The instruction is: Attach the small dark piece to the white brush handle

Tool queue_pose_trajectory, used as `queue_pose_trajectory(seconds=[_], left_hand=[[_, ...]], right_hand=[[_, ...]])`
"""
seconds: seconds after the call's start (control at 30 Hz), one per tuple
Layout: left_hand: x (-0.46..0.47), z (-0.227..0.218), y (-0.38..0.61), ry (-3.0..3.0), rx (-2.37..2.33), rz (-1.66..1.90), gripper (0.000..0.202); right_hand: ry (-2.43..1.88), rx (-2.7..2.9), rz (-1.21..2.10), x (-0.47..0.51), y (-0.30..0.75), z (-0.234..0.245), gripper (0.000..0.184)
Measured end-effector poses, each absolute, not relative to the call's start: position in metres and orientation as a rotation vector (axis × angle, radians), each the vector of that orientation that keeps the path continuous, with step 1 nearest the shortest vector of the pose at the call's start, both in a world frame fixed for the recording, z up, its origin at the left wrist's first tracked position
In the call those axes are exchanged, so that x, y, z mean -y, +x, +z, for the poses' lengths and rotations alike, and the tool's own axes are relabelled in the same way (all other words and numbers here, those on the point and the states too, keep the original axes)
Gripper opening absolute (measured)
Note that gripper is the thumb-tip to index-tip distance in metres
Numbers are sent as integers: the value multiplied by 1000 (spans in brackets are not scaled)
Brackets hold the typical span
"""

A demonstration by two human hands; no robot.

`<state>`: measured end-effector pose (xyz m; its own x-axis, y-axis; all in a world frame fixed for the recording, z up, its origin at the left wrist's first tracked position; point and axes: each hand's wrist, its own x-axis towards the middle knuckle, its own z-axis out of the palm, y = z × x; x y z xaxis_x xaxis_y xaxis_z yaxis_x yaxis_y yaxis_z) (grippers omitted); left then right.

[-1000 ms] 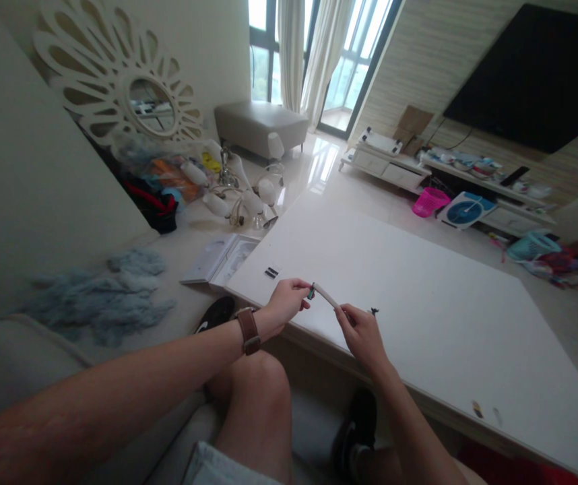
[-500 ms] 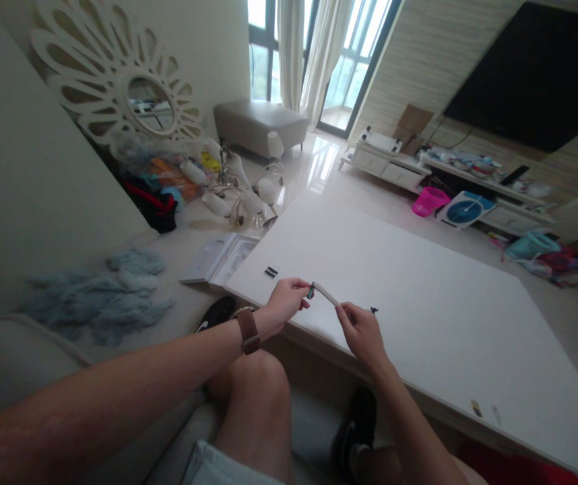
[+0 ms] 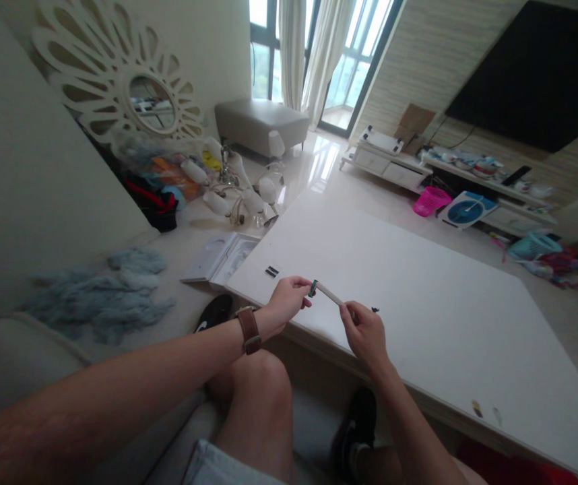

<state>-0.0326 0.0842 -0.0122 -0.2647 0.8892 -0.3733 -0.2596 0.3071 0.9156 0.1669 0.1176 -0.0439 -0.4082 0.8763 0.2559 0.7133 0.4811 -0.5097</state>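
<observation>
My left hand (image 3: 289, 298), with a brown-strapped watch at the wrist, pinches a small green piece (image 3: 312, 289) that looks like a circuit board with dark edges. From it a flat grey cable (image 3: 330, 295) runs to my right hand (image 3: 364, 331), whose thumb and fingers are closed on its other end. Both hands are over the near edge of the white table (image 3: 420, 296). Just beyond my right hand lies a small black part (image 3: 374, 310). Two short black pieces (image 3: 271, 271) rest on the table beyond my left hand.
An opened white box (image 3: 221, 259) stands by the table's left end. Two small items, one of them yellow and dark (image 3: 477, 408), lie near the front right edge. A chandelier (image 3: 248, 199) and grey fabric (image 3: 102, 293) are on the floor at left.
The grey cable was bowed and is now straighter. My right hand has shifted slightly to the right, while my left hand stays almost in place.
</observation>
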Motion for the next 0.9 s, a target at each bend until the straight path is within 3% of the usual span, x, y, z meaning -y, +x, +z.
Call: queue_pose_trajectory(seconds=[0.9], left_hand=[[-84, -17, -34, 663, -1425, 1214, 9]], right_hand=[[-1302, 2305, 536, -119, 167, -43, 40]])
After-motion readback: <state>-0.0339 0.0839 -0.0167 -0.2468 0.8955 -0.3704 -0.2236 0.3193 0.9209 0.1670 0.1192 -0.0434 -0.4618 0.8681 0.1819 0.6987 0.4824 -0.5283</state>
